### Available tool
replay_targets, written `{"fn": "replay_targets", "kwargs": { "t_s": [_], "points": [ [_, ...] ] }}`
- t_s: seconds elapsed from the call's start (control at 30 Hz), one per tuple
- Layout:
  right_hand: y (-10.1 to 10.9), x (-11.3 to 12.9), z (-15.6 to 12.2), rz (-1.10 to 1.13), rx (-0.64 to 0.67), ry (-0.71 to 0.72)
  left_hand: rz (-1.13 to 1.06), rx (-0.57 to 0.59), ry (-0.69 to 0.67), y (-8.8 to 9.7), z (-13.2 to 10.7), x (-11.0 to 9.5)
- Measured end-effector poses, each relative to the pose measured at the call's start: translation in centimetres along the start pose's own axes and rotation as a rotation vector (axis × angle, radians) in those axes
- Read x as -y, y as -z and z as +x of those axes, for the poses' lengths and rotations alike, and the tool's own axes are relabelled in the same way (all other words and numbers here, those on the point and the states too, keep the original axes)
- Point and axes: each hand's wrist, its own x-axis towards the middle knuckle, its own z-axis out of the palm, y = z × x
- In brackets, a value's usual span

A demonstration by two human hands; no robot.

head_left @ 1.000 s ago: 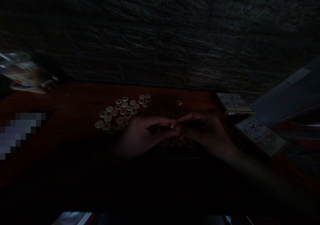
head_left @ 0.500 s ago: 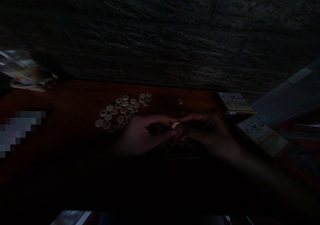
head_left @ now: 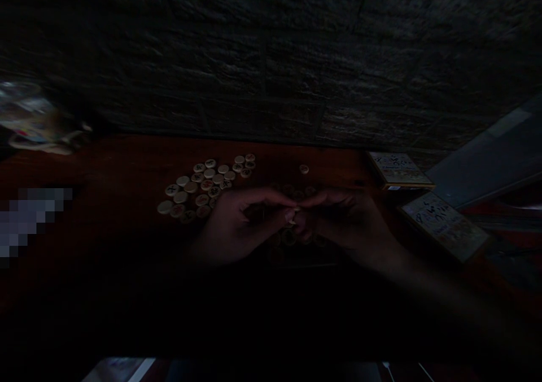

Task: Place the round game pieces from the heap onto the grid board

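Observation:
My left hand (head_left: 231, 224) and my right hand (head_left: 355, 218) meet at their fingertips over the table. Between them they pinch a small pale Chinese chess piece (head_left: 293, 222), mostly covered by thumbs and forefingers. Beyond my left hand lies a loose group of round pieces (head_left: 207, 185), some with red or dark characters, some plain side up. A single piece (head_left: 304, 169) rests apart, past my fingertips. More pieces (head_left: 288, 237) lie dimly below and around my hands; darkness hides their markings.
Two flat printed boxes, one farther back (head_left: 400, 170) and one nearer (head_left: 444, 226), lie to the right. The reddish-brown table (head_left: 139, 159) meets a dark stone wall (head_left: 262, 71). At far left stands a shiny, see-through thing (head_left: 29, 116) I cannot make out clearly.
The pinched piece has turned between my fingertips, and less of its pale face shows. My fingers have closed nearer together. The view has shifted slightly.

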Motion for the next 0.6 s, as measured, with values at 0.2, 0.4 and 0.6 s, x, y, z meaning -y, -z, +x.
{"fn": "replay_targets", "kwargs": {
  "t_s": [0.2, 0.4, 0.6],
  "points": [
    [-0.09, 0.17, 0.15, 0.011, 0.013, -0.047, 0.000, 0.002, -0.013, -0.20, -0.03, -0.33],
    [-0.23, 0.43, 0.17, -0.007, 0.009, -0.069, 0.012, 0.033, -0.043, -0.32, -0.28, -0.13],
    [-0.10, -0.05, 0.25, -0.013, -0.011, -0.038, 0.060, 0.032, -0.042, -0.22, -0.45, 0.13]
  ]
}}
